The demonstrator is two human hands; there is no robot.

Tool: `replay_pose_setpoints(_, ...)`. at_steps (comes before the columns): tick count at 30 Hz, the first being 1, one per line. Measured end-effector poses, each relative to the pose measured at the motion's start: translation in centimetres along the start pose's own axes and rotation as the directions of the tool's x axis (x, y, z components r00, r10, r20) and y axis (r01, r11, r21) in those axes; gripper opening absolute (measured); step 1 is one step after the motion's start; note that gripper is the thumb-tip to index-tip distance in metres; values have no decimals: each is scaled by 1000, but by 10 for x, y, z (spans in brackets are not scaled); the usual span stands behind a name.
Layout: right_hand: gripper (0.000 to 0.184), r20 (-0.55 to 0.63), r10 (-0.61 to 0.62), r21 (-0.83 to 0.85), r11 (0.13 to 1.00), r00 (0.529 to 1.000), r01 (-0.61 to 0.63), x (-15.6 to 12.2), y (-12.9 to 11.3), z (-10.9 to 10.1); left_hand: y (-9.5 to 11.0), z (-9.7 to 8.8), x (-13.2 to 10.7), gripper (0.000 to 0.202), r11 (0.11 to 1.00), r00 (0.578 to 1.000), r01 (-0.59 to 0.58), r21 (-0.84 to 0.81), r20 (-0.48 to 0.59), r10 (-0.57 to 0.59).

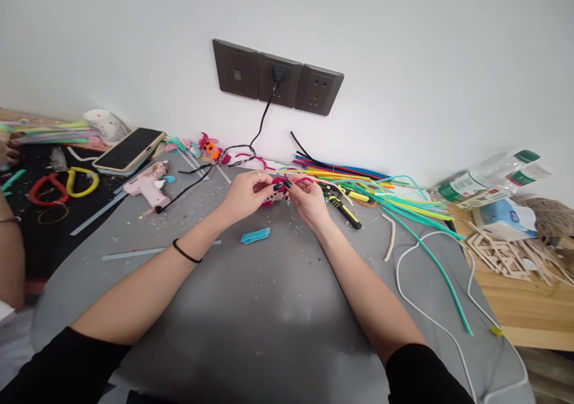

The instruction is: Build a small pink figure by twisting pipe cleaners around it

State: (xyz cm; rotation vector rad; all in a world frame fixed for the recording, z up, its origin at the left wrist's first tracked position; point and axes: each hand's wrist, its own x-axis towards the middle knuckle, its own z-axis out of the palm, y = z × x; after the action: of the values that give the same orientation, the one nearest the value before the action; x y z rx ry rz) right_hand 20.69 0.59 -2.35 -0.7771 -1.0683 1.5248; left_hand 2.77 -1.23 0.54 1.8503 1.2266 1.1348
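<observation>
My left hand (247, 193) and my right hand (308, 201) meet over the grey mat (251, 308), both pinched on a small pink pipe-cleaner piece (278, 190) held between the fingertips. Its exact shape is mostly hidden by my fingers. A short blue folded pipe cleaner (255, 235) lies on the mat just below my left hand. Yellow-and-black pliers (343, 205) rest right beside my right hand.
A pile of coloured pipe cleaners (381, 192) spreads to the right. A pink glue gun (147, 187) with a black cord, a phone (129, 149) and glue sticks lie at the left. Another person's arm (11, 254) shows at the far left. Wooden sticks (506, 251) and bottles sit far right.
</observation>
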Motion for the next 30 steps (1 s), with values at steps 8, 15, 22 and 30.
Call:
replay_pose_setpoints(8, 43, -14, -47, 17, 999, 999, 47, 3, 2, -1, -4, -3, 1, 23, 993, 1000, 19, 115, 8, -20)
replay_pose_setpoints(15, 47, -37, -76, -132, 989, 996, 71, 1, 0, -3, 1, -4, 1, 20, 977, 995, -6, 214, 97, -15)
replay_pose_setpoints(22, 49, -16, -131, -226, 966, 991, 124, 0, -2, -1, -3, -4, 2, 18, 964, 994, -9, 267, 108, -21)
replay_pose_setpoints(30, 44, -2, -189, -275, 944, 982, 181, 0, -1, -3, -4, -1, 1, 16, 965, 995, 16, 261, 89, -41)
